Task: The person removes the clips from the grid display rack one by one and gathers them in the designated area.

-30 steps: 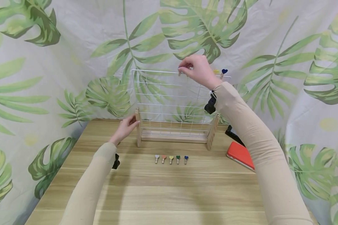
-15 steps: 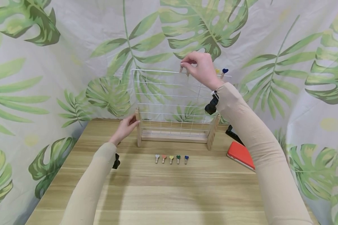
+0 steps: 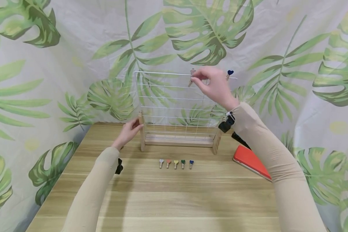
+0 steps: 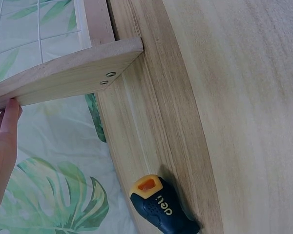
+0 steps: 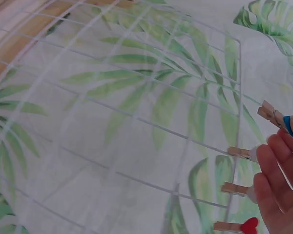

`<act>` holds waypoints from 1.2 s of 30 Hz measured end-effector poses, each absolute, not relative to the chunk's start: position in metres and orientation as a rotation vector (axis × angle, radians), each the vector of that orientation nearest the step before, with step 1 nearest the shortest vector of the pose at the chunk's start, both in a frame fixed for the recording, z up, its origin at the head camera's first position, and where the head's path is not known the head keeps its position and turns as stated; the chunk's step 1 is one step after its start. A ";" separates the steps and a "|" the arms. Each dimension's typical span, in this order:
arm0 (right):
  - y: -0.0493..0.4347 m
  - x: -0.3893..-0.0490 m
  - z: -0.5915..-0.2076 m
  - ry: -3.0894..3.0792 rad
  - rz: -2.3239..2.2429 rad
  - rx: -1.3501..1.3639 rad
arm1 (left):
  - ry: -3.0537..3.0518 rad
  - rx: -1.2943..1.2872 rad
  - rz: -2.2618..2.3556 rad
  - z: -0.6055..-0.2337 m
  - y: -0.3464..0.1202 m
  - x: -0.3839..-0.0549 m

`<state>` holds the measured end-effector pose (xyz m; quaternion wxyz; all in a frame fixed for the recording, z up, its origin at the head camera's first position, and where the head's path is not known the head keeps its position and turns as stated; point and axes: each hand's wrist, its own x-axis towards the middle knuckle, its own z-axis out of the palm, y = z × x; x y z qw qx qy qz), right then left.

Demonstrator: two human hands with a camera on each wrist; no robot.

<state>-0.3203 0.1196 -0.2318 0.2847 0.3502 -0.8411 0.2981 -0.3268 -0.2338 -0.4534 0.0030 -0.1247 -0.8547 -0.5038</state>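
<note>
My left hand (image 3: 129, 131) grips the left wooden upright (image 3: 142, 133) of a white wire grid rack (image 3: 168, 96). In the left wrist view its fingers lie along the upright's edge. My right hand (image 3: 213, 84), in front of the grid's top, pinches a small wooden clothespin (image 5: 270, 114) with a blue piece at the fingertips; the wooden end points away from the hand. More clothespins are clipped along the top wire: a pale-topped clothespin (image 3: 193, 71), a red-heart clothespin (image 5: 228, 226) and a dark-blue-heart clothespin (image 3: 230, 73). The hand hides part of that wire.
Several heart clothespins (image 3: 176, 164) lie in a row on the wooden table (image 3: 174, 206) before the rack. To the right are a red case (image 3: 250, 159) and a black object (image 3: 240, 139). A navy-and-yellow tool marked "deli" (image 4: 163, 204) lies left of the rack.
My right hand rose slightly off the top wire, then came down and right with the clothespin. The pale-topped clothespin now shows, and the yellow one is hidden. My left hand stays put.
</note>
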 end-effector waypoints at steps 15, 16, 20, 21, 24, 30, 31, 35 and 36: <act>0.140 -0.299 -0.367 -2.524 0.906 1.025 | -2.662 -0.410 -1.554 -0.471 -0.240 -0.338; 0.142 -0.297 -0.377 -2.547 0.907 1.021 | -2.660 -0.407 -1.556 -0.470 -0.240 -0.338; 0.150 -0.293 -0.415 -2.631 0.922 1.004 | -2.665 -0.403 -1.552 -0.469 -0.239 -0.337; 0.153 -0.292 -0.424 -2.653 0.922 0.998 | -2.670 -0.403 -1.550 -0.468 -0.239 -0.337; 0.159 -0.288 -0.448 -2.723 0.892 0.974 | -2.672 -0.399 -1.564 -0.467 -0.240 -0.338; 0.172 -0.284 -0.486 -2.839 0.862 0.955 | -2.661 -0.398 -1.580 -0.468 -0.240 -0.340; 0.174 -0.284 -0.491 -2.853 0.883 0.959 | -2.661 -0.398 -1.575 -0.469 -0.240 -0.340; 0.184 -0.284 -0.509 -2.822 0.938 1.036 | -2.662 -0.396 -1.563 -0.471 -0.241 -0.340; 0.186 -0.284 -0.511 -2.814 0.944 1.043 | -2.662 -0.399 -1.561 -0.472 -0.241 -0.340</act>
